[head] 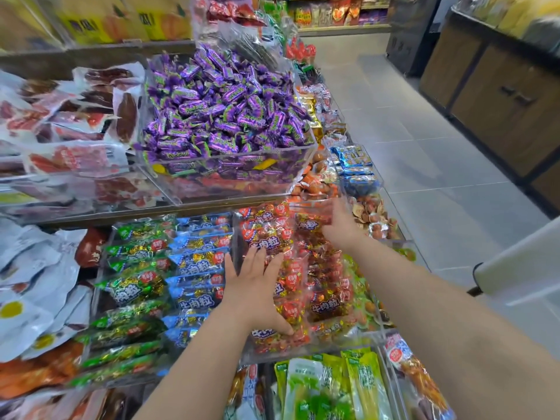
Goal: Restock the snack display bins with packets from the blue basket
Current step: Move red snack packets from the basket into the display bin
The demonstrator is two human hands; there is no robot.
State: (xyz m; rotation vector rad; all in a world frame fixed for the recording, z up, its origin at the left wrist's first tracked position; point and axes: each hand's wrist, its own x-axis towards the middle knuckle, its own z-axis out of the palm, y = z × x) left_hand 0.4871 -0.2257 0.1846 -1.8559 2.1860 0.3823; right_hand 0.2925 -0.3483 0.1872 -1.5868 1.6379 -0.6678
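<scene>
A clear bin (pixel 342 344) on the lower shelf holds several red snack packets (pixel 266 231). My left hand (pixel 257 283) lies flat on these packets with fingers spread. My right hand (pixel 341 221) reaches to the far right end of the same bin and touches a red packet (pixel 309 221) there; the hand is blurred, so its grip is unclear. Beside the red ones lie blue packets (pixel 200 262) and green packets (pixel 136 268) in neighbouring bins. The blue basket is out of view.
A bin of purple candies (pixel 224 104) sits on the upper tier above my hands. Green pouches (pixel 327 386) lie in front, pale bags (pixel 30 268) at left. Small wrapped snacks (pixel 372 213) fill the right-end bins. Tiled aisle floor (pixel 424 147) and a brown cabinet (pixel 500 95) are at right.
</scene>
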